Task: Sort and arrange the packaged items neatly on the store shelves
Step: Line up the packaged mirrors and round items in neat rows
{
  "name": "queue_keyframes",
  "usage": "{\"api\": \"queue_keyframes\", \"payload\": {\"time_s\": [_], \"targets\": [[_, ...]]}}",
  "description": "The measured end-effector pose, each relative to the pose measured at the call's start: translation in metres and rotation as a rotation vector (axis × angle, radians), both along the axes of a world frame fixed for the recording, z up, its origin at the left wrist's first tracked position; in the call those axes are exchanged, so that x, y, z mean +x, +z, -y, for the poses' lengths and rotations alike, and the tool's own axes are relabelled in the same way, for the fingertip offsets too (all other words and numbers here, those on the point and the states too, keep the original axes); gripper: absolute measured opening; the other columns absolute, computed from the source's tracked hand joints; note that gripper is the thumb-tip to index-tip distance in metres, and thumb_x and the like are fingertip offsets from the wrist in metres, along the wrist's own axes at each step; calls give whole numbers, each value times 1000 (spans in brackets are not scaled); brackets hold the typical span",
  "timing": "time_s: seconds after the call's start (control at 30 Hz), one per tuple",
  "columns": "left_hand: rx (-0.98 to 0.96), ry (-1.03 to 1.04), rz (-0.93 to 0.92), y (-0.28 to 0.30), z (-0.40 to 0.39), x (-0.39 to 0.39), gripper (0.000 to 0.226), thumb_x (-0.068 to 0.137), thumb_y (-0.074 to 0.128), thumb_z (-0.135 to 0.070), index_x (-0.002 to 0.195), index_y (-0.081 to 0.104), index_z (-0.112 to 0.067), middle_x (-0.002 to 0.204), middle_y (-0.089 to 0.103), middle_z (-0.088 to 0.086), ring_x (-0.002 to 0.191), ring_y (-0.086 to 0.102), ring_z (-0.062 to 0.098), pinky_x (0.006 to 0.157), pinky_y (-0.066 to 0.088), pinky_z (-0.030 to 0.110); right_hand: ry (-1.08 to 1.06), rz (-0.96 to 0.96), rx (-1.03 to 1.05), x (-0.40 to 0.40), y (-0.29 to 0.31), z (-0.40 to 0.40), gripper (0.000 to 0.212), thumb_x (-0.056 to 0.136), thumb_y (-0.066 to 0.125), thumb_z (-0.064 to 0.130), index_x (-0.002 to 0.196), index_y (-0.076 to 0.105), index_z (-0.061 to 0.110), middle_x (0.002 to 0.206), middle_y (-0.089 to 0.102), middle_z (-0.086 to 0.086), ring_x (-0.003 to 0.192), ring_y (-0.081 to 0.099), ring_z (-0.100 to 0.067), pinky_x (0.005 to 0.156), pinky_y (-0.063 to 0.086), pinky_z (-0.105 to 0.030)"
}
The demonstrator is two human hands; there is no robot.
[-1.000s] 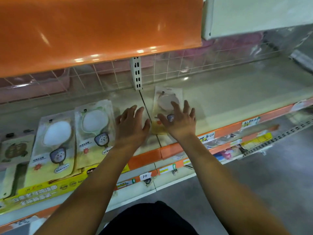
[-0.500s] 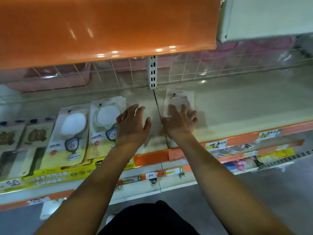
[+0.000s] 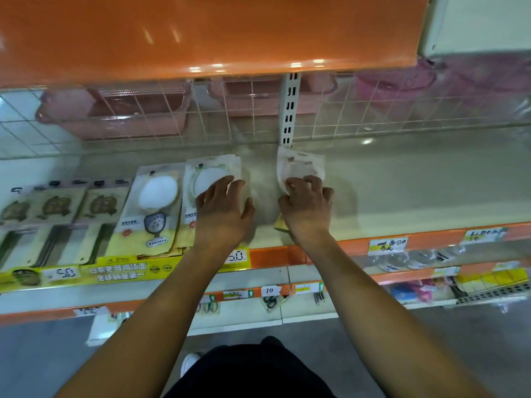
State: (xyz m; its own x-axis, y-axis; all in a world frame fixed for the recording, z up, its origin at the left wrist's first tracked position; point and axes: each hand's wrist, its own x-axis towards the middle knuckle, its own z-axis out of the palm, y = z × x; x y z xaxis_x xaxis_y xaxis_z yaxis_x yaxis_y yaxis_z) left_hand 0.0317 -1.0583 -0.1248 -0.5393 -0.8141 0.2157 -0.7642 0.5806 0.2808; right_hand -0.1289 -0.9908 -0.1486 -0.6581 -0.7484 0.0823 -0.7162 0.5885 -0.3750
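Fingers (image 3: 298, 183) of the right hand (image 3: 309, 208) are curled down onto a lone packet (image 3: 300, 165) that lies flat on the shelf (image 3: 416, 185), just right of the slotted upright post (image 3: 290, 110); they bend over its lower half and grip it, with the thumb at the packet's left edge. Fingers of the left hand (image 3: 222, 209) lie straight and slightly spread, flat on the rightmost packet of a row (image 3: 212, 170), covering its lower part, with the thumb out to the right over bare shelf. Just left of that packet lies another of the same kind (image 3: 156, 202), with a white round pad behind a clear window and a yellow lower band. Further left are flat packs with a brown printed figure (image 3: 105, 203), set in a row. A bare strip of shelf separates the two hands. Along the shelf's front runs an orange edge strip (image 3: 270, 257) with a yellow label (image 3: 123, 271) and white price tags (image 3: 388, 245). Behind the shelf a wire grid (image 3: 373, 104) shows pink tubs (image 3: 120, 110) through it. Above hangs an orange shelf (image 3: 201, 33). Lower shelves hold small goods too blurred to name.
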Motion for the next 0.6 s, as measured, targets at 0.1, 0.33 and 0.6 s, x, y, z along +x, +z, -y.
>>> {"api": "queue_keyframes", "payload": {"time_s": [0.1, 0.33, 0.6], "targets": [[-11, 15, -33, 2, 4, 19, 43, 90, 55, -33, 128, 55, -15, 139, 50, 8, 127, 47, 31, 103, 34, 45, 28, 6, -39, 17, 8, 11, 38, 83, 48, 44, 118, 55, 31, 127, 49, -1, 120, 43, -29, 86, 26, -34], [7, 52, -86, 5, 22, 67, 43, 91, 55, -32, 130, 55, -13, 139, 50, 10, 128, 46, 32, 103, 32, 45, 74, -18, -103, 66, 23, 40, 41, 79, 52, 43, 119, 56, 32, 132, 47, 1, 126, 40, -28, 95, 26, -36], [17, 81, -145, 3, 60, 139, 41, 90, 57, -33, 126, 58, -13, 137, 52, 10, 125, 49, 33, 100, 36, 47, 90, -3, -75, 143, 30, 79, 42, 81, 52, 43, 121, 55, 32, 133, 47, 3, 129, 38, -27, 93, 26, -35]]}}
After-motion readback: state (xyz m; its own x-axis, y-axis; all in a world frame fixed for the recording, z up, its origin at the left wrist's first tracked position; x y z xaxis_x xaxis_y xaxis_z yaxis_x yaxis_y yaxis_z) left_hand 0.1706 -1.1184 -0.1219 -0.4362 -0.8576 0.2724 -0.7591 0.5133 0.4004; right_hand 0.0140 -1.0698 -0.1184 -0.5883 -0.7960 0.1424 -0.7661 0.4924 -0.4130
